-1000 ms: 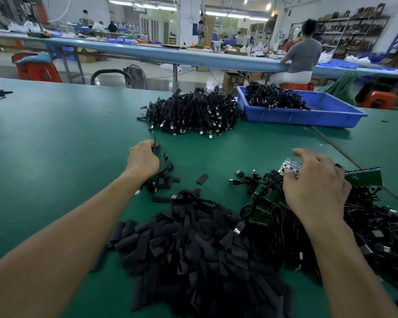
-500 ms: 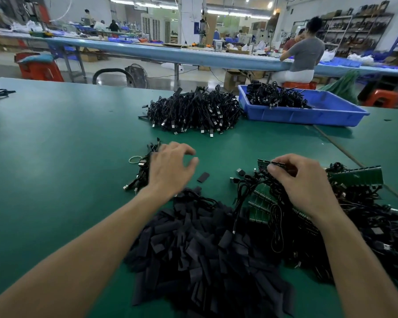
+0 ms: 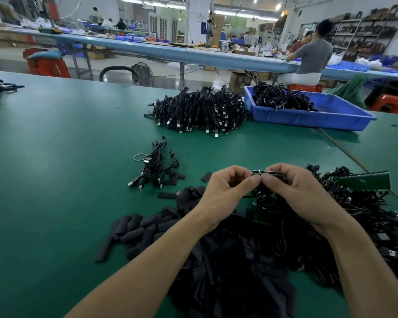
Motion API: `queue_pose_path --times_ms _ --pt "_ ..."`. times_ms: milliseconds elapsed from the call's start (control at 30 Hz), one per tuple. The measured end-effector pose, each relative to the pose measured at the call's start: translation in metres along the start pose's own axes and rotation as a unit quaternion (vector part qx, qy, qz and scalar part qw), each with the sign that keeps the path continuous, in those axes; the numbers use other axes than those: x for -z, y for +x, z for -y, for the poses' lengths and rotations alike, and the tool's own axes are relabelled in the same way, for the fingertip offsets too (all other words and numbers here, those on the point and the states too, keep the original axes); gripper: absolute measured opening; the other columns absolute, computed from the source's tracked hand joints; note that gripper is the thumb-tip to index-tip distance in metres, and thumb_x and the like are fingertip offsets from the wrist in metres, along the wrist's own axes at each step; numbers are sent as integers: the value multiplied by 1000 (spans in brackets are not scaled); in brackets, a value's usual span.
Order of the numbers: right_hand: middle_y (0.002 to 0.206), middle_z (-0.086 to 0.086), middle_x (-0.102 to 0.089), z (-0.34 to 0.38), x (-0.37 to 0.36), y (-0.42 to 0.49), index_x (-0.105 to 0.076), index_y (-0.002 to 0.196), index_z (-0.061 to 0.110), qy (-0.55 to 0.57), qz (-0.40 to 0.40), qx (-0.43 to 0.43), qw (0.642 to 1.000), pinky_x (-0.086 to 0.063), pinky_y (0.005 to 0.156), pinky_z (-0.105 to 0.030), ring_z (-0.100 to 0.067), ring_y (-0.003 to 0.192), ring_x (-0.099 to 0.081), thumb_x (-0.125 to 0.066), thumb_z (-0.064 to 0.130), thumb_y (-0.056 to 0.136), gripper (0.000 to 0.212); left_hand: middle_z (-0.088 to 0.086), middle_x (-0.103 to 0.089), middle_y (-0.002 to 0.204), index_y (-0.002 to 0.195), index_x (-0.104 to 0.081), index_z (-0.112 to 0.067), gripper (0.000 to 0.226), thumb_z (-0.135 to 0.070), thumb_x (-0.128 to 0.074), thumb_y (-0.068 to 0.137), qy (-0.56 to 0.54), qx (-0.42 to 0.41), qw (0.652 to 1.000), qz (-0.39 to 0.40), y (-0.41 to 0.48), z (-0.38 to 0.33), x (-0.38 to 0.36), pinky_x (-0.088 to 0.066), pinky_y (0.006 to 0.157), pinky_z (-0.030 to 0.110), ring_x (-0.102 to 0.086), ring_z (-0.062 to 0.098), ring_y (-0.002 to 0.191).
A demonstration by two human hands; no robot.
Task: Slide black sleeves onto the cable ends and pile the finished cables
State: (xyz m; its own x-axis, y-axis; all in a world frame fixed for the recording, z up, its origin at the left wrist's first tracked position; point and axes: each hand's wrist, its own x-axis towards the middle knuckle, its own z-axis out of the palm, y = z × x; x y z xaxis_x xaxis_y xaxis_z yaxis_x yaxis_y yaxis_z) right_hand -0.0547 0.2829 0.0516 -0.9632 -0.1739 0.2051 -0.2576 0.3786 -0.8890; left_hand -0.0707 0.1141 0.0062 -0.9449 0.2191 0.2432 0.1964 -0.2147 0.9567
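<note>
The table (image 3: 55,157) has a smooth, matt green covering. The sleeves (image 3: 133,228) look like matt black, rubbery tubing pressed flat. The cables (image 3: 198,111) are black plastic with a slight sheen and shiny metal plugs (image 3: 131,184). The tray (image 3: 308,118) is smooth blue plastic.

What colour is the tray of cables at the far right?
The tray is blue, clearest in the head view.

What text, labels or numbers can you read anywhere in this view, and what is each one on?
No text can be read in this view.
Blue sign in the background: too blurred to read.
Green circuit board right of the hands: any markings too small to read.
Small board pinched between left hand and right hand: no legible print.
Cardboard box on the far floor: no legible print.
</note>
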Motion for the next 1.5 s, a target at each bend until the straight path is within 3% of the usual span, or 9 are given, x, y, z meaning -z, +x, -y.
queue_pose_path --times_ms 200,400,633,733,900,1067,1333,1433,1500 --pt "67 11 -70 -2 -3 -2 -70 88 8 34 -13 10 999 -46 61 -9 3 62 -60 -63 11 94 10 -11 -63 74 85 -67 -16 11 -9 -67 94 -36 22 999 24 1 0 0 -46 72 13 -56 1 70" --pt "71 9 -73 -5 -4 1 -71 91 3 69 -8 3 998 -47 62 -9 3 67 -64 -64 12 91 11 7 -64 91 92 -68 -9 5 -10 -64 95 -56 51 996 39 3 -2 2 -46 88 27 -56 17 88" --pt "86 -10 -77 -6 -2 3 -76 90 10 141 1 -42 989 -56 66 -21 -14 76 -71 -69 28 80 22 -8 -68 78 90 -68 -12 10 -11 -60 98 -66 68 994 61 8 -3 0 -50 77 16 -61 2 74" --pt "81 -12 -76 -6 -5 3 -76 85 11 159 -60 -43 985 -57 59 -25 -18 69 -71 -68 27 84 18 -7 -67 77 88 -66 -11 12 -13 -60 98 -60 45 997 24 9 -5 -3 -50 74 13 -61 1 72" --pt "72 -5 -70 -5 -7 9 -73 88 12 144 -170 -61 973 -55 60 -30 -17 63 -63 -64 23 97 17 -3 -71 85 92 -64 -13 11 -14 -57 100 -56 -3 997 -48 14 -12 -1 -50 90 19 -64 7 84" --pt "77 2 -62 1 -3 15 -66 88 22 78 -302 -56 948 -45 64 -32 -12 65 -50 -63 27 98 12 -1 -76 84 95 -54 -12 11 -15 -50 104 -117 -29 984 -128 13 -20 -4 -55 83 22 -70 9 83" --pt "75 0 -61 24 -2 10 -63 91 22 -2 -276 -10 961 -44 57 -36 -14 58 -48 -64 32 97 12 -4 -71 82 90 -49 -23 15 -23 -51 105 -12 -43 961 -272 18 -30 -1 -52 65 28 -66 7 74" --pt "76 5 -65 26 -5 9 -61 91 25 -32 -291 2 956 -49 58 -32 -2 51 -57 -63 32 97 10 -7 -67 77 89 -48 -24 16 -27 -50 105 -12 -2 956 -293 21 -32 2 -49 61 25 -63 4 69" --pt "78 4 -67 27 -6 9 -60 91 25 -42 -288 -6 957 -54 62 -37 -5 59 -66 -63 33 97 10 -6 -65 76 88 -47 -25 17 -26 -50 105 15 0 956 -293 22 -33 4 -49 62 27 -61 5 68"
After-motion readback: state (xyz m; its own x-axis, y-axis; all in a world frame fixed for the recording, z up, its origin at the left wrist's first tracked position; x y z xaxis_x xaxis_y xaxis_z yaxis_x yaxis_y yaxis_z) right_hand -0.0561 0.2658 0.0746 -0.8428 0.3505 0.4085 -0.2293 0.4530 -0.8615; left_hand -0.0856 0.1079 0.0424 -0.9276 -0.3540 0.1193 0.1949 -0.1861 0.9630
